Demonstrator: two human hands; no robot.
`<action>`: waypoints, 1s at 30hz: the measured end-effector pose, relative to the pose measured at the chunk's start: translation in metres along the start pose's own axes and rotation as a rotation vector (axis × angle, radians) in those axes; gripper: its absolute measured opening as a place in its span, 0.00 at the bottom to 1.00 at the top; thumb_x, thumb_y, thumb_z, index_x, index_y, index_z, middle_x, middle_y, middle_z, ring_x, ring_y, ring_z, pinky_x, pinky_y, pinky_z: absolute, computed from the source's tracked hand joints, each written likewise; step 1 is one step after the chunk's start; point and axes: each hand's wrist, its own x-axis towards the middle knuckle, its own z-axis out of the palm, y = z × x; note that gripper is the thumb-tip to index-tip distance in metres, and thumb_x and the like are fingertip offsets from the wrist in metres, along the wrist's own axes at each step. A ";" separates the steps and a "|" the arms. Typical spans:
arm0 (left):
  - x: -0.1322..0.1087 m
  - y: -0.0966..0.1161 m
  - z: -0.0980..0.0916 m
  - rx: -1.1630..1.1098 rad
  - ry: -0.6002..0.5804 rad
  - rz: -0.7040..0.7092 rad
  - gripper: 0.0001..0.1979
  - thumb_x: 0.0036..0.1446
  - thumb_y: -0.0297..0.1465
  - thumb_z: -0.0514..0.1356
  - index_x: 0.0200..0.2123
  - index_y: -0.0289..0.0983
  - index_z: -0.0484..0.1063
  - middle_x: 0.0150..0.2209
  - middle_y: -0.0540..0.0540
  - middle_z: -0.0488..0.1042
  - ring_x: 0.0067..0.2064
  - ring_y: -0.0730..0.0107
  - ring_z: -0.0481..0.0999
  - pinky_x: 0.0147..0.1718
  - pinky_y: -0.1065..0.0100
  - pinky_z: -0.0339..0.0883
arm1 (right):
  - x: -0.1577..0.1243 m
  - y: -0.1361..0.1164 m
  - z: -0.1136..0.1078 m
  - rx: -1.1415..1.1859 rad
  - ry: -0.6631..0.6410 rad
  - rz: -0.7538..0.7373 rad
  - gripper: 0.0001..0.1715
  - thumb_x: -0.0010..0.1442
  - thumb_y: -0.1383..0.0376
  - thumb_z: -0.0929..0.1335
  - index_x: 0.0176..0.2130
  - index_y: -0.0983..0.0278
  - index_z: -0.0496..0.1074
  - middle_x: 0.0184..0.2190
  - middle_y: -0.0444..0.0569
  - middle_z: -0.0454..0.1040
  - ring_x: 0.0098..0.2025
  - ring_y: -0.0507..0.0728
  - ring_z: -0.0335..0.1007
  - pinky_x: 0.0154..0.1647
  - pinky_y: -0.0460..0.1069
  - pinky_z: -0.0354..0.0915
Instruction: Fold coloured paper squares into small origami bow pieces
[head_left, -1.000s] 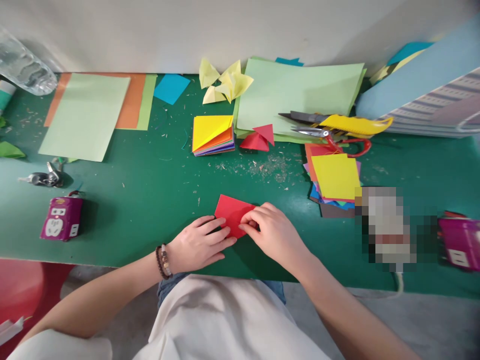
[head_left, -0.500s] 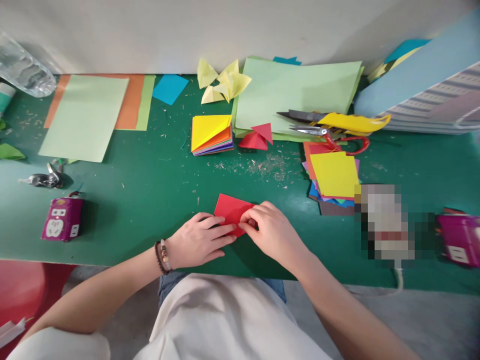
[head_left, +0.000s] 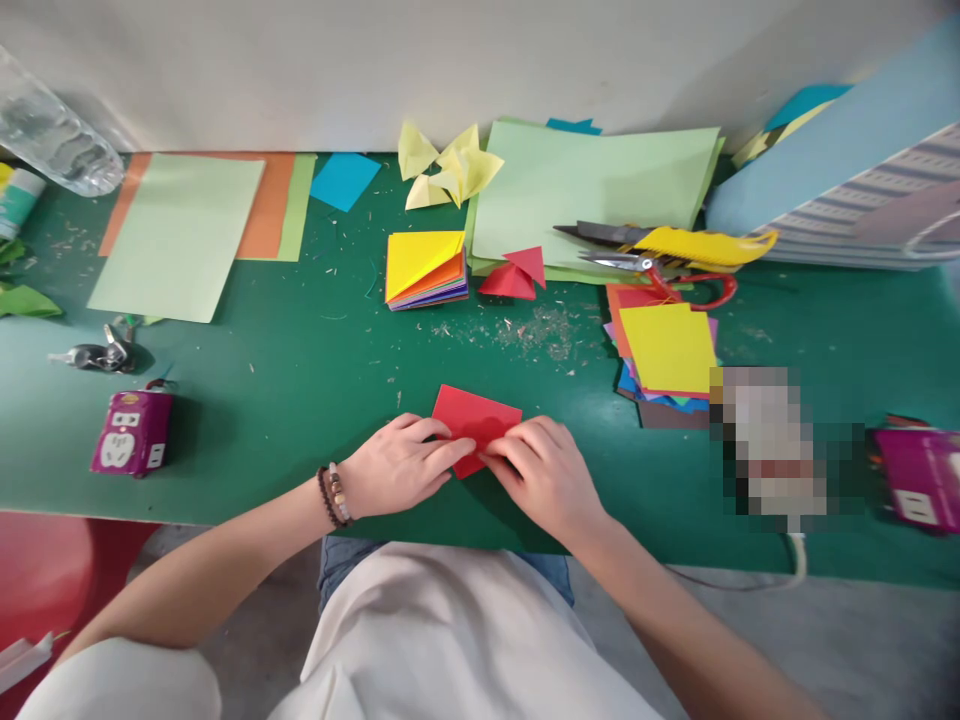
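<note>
A folded sheet of red paper (head_left: 480, 408) lies on the green table close to its front edge, its front part covered by my fingers. From the left, my left hand (head_left: 409, 465) grips the paper's left and front side, fingers closed together at it. My right hand (head_left: 546, 470) pinches the paper's right side between thumb and fingers. The fingertips of both hands almost meet near the paper's front corner. Further back sits a small folded red paper piece (head_left: 516, 275), beside a stack of coloured paper squares (head_left: 426, 270).
Yellow-handled pliers (head_left: 667, 242) and red-handled scissors (head_left: 690, 282) lie across green sheets (head_left: 585, 180). Right of my hands are more coloured squares (head_left: 671, 350) and a blurred-out object (head_left: 776, 440). Purple power sockets (head_left: 133, 432) and keys (head_left: 97, 352) are on the left.
My left hand has gone from fingers spread flat over the red paper to a closed grip at its front. My right hand has shifted slightly, uncovering more of the paper's right corner.
</note>
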 end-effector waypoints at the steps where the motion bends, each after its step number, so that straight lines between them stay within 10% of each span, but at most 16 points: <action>1: 0.000 0.001 0.000 0.002 -0.002 -0.001 0.18 0.63 0.29 0.53 0.56 0.36 0.61 0.47 0.41 0.74 0.52 0.62 0.70 0.48 0.60 0.64 | -0.003 -0.002 0.001 -0.019 0.021 -0.030 0.08 0.63 0.66 0.65 0.31 0.62 0.71 0.29 0.48 0.70 0.35 0.57 0.62 0.37 0.52 0.57; 30: -0.002 -0.001 0.004 0.052 0.031 0.074 0.12 0.68 0.31 0.50 0.46 0.42 0.73 0.54 0.53 0.73 0.53 0.69 0.67 0.46 0.64 0.61 | -0.011 -0.030 0.022 -0.093 0.074 -0.108 0.14 0.62 0.70 0.65 0.25 0.61 0.66 0.22 0.45 0.67 0.29 0.55 0.59 0.32 0.51 0.54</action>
